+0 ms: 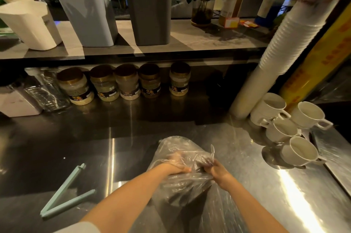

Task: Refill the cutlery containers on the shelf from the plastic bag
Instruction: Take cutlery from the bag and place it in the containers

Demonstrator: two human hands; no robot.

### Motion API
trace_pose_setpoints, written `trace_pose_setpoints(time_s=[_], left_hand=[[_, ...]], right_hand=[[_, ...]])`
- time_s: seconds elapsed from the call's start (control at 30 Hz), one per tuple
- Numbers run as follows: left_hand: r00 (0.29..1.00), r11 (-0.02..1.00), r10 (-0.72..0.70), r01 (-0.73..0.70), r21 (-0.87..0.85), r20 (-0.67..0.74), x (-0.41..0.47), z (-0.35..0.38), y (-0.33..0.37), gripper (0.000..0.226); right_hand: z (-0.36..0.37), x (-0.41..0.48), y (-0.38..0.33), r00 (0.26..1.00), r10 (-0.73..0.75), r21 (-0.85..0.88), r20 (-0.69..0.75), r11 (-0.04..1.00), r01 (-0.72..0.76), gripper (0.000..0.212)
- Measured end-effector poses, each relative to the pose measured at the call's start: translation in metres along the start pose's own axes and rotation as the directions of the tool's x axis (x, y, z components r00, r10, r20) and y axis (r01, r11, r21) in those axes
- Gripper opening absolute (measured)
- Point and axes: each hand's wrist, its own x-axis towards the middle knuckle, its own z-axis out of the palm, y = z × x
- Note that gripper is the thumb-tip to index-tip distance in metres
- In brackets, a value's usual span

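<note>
Bag on the counter, well below the shelf tubs: R hand pinches its mouth, L hand is inside, grip can't tell thru plastic, so a hard yank may tear the film & spill cutlery.

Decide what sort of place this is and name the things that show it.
Probably a café service counter: stainless steel worktop, tall stack of disposable cups, white mugs, cutlery containers on the shelf.

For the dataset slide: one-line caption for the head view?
Left hand in the plastic bag, right hand pinching a clear spoon; cutlery containers on the shelf above.
</note>
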Motion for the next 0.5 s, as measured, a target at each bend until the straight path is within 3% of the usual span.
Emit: trace_pose_setpoints(time_s=[0.1, 0.23, 0.5], left_hand=[[0.999, 1.000, 0.013, -0.012, 0.026, -0.031, -0.003, 0.011, 0.010, 0.070], [1.000, 0.995, 0.000, -0.001, 0.101, 0.005, 0.007, 0.020, 0.013, 0.052], [0.992, 0.966, 0.019, -0.051, 0.252, 0.125, 0.006, -0.015, 0.006, 0.040]], right_hand=[[-0.002, 0.001, 0.002, 0.992, 0.073, 0.154, 0.107, 0.984, -0.089, 0.026], [0.005, -0.004, 0.000, 0.976, 0.053, 0.202, 0.210, 0.975, -0.097, 0.020], [-0.012, -0.009, 0.002, 0.993, 0.040, 0.279, 0.107, 0.958, -0.069, 0.020]])
